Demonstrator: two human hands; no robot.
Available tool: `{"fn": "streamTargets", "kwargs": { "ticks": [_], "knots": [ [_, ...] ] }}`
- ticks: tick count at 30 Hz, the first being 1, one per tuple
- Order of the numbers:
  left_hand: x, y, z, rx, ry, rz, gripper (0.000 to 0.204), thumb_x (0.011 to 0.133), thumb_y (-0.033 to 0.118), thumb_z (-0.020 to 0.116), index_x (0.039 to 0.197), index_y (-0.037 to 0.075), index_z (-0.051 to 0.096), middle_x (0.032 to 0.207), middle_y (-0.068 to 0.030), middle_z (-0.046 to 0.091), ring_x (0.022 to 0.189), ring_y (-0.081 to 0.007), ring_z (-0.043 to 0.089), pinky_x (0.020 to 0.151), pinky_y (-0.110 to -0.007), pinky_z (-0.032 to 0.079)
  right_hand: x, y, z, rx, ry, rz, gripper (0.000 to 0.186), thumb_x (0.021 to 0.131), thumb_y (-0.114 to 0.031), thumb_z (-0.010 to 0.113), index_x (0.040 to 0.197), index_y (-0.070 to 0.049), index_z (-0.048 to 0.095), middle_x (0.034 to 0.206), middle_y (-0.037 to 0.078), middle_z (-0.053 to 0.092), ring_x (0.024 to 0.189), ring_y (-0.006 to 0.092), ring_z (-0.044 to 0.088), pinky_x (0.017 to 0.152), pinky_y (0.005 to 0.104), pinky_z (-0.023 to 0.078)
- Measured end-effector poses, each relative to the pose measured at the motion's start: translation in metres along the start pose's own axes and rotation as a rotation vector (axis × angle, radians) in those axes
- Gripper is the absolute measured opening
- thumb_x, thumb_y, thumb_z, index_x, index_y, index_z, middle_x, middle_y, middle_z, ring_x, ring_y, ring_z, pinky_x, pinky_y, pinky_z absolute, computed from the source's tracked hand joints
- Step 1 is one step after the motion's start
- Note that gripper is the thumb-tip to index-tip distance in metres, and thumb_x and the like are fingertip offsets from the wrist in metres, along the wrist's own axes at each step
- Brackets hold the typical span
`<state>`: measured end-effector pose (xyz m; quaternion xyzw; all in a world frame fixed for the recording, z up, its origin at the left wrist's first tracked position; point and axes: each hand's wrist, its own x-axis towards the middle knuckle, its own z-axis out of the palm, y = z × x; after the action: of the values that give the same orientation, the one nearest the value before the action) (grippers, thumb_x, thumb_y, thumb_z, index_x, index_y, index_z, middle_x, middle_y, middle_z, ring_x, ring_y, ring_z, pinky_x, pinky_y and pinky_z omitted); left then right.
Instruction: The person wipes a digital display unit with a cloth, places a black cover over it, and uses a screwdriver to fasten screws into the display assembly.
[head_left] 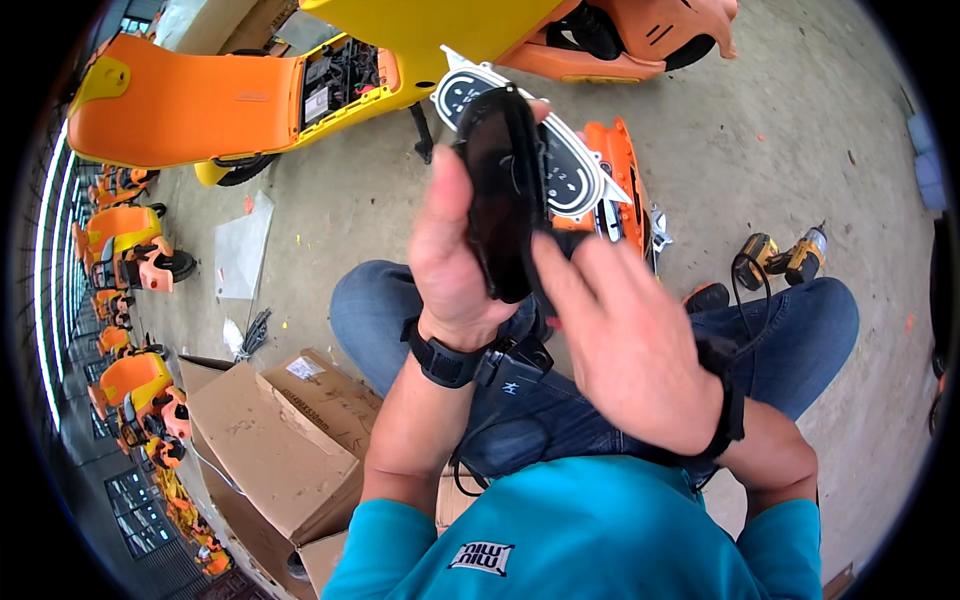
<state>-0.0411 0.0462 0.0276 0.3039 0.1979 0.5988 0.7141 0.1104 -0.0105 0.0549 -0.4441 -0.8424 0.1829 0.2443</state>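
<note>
My left hand (450, 245) grips a long, dark, glossy oval panel (495, 190) with a black rim, held upright above my lap. Behind it a white-framed gauge face (575, 175) with dark dials shows, partly covered; whether the two touch I cannot tell. My right hand (635, 340) is at the panel's lower right edge, index finger pointing onto it and other fingers curled, their tips partly hidden; what they hold is unclear. An orange plastic housing (625, 170) lies beyond the gauge face.
A yellow-orange scooter (180, 110) lies ahead, with an orange one (620, 45) beside it. More scooters (125, 240) line the left. Cardboard boxes (255, 430) sit by my left side. A plastic sheet (240, 250) is on the floor. Two power drills (800, 255) lie right, beyond my knee.
</note>
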Motion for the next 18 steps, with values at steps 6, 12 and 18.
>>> {"fn": "streamTargets", "kwargs": {
  "ticks": [6, 12, 18],
  "knots": [
    [0.001, 0.004, 0.002, -0.048, 0.008, -0.021, 0.071, 0.1, 0.057, 0.037, 0.141, -0.001, 0.043, 0.133, -0.0177, 0.055, 0.119, -0.0276, 0.057, 0.103, -0.04, 0.045, 0.0, -0.007, -0.005, 0.222, -0.066, 0.035, 0.049, 0.081, -0.003, 0.057, 0.129, 0.006, 0.053, 0.094, 0.013, 0.05, 0.087, 0.0279, 0.054, 0.069, 0.0348, 0.049],
    [-0.005, -0.007, -0.005, 0.016, 0.112, -0.065, 0.078, 0.098, 0.063, 0.035, 0.142, 0.0, 0.043, 0.134, -0.0221, 0.054, 0.125, -0.0326, 0.053, 0.106, -0.043, 0.043, 0.018, -0.001, -0.001, 0.068, 0.078, 0.057, 0.049, 0.08, -0.004, 0.058, 0.128, 0.007, 0.052, 0.094, 0.014, 0.051, 0.087, 0.029, 0.056, 0.071, 0.0372, 0.051],
    [-0.001, 0.003, 0.001, 0.074, 0.099, -0.011, 0.06, 0.103, 0.049, 0.04, 0.138, 0.001, 0.047, 0.126, -0.0105, 0.06, 0.11, -0.0189, 0.06, 0.095, -0.033, 0.048, 0.002, -0.012, -0.001, 0.316, -0.05, 0.135, 0.053, 0.079, 0.004, 0.059, 0.132, 0.004, 0.05, 0.093, 0.017, 0.05, 0.089, 0.036, 0.056, 0.075, 0.0418, 0.048]
  ]
}}
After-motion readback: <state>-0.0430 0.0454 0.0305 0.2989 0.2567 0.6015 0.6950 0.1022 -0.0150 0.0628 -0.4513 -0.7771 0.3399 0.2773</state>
